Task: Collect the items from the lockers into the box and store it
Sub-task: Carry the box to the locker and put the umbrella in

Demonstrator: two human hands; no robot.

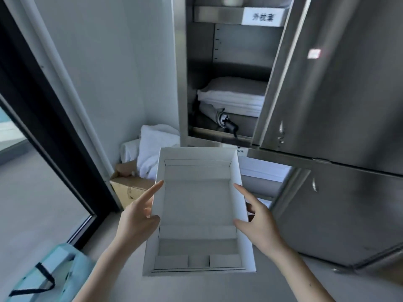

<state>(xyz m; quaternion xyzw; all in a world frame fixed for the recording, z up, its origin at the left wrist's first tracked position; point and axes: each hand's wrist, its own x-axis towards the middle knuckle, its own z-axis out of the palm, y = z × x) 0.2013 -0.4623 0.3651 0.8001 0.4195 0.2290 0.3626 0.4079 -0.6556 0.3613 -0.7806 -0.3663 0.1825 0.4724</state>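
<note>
An empty white cardboard box (197,205) is held level in front of me, open side up, with folded flaps on its floor. My left hand (139,216) grips its left wall, thumb inside and index finger stretched along the rim. My right hand (257,223) grips the right wall the same way. Beyond the box a steel locker (226,62) stands with its door (268,83) open. On its lower shelf lie folded white linen (231,101) under a grey pillow (237,83), and a folded grey umbrella (218,118) with a black handle.
A second open locker below shows white sheets (263,168). Shut steel doors (349,105) fill the right side. A brown carton (128,182) with white cloth (154,144) sits in the corner by the wall. A mint-green bag (50,275) lies at lower left beside a dark-framed glass door (43,127).
</note>
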